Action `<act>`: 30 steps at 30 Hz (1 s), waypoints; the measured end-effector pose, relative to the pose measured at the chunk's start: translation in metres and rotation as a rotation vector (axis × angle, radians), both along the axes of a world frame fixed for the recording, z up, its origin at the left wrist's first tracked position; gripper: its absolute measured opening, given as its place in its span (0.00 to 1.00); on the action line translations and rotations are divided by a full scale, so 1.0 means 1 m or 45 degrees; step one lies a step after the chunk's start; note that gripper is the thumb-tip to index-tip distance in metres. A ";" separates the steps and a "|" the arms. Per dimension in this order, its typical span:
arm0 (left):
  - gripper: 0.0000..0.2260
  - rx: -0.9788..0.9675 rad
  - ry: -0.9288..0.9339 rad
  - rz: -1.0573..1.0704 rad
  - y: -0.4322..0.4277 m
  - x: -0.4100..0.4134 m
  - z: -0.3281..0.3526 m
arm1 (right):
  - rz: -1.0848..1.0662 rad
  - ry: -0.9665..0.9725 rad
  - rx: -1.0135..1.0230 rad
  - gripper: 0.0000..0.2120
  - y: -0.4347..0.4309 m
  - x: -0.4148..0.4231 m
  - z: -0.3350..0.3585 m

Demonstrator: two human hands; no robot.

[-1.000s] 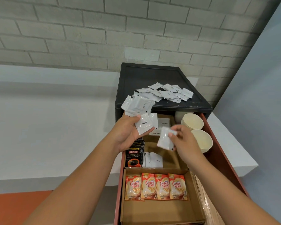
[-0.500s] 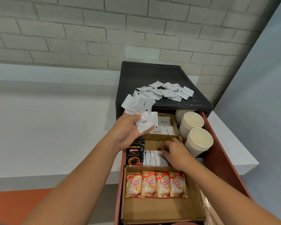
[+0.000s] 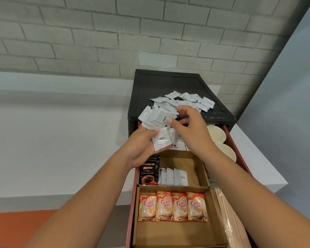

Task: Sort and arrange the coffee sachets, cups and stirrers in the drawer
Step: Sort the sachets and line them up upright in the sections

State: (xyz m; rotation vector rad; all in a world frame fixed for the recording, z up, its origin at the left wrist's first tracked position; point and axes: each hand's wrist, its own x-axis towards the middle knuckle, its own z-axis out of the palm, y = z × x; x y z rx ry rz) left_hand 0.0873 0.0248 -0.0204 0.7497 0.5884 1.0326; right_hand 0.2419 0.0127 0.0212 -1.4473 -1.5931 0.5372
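Up comes the right hand (image 3: pixel 191 129) from the drawer (image 3: pixel 242 161), thumb and forefinger pinching a packet in the fan of coffee sachets (image 3: pixel 156 117). The left hand (image 3: pixel 141 147) grips that fan above the drawer's back end, just in front of the black cabinet (image 3: pixel 168 83).

Office-style coffee nook: grey brick wall (image 3: pixel 115 33) at 12 o'clock, white ledge (image 3: pixel 61 140) at 9, red drawer (image 3: pixel 132 212) holding orange creamer sachets (image 3: pixel 172 206) and cream paper cups (image 3: pixel 216 134).
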 end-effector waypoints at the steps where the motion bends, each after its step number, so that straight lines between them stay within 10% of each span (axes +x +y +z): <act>1: 0.18 0.016 0.005 -0.012 -0.001 0.000 0.001 | 0.011 -0.023 0.023 0.23 0.003 -0.004 0.002; 13: 0.12 0.039 0.001 -0.056 -0.001 -0.001 0.002 | 0.107 -0.034 -0.057 0.05 0.018 -0.008 0.012; 24: 0.13 -0.034 -0.049 0.010 0.002 -0.003 -0.003 | 0.023 0.501 -0.129 0.11 0.009 0.021 0.017; 30: 0.12 -0.066 -0.099 0.031 0.004 -0.004 -0.005 | 0.077 0.067 -0.304 0.20 -0.021 0.055 -0.008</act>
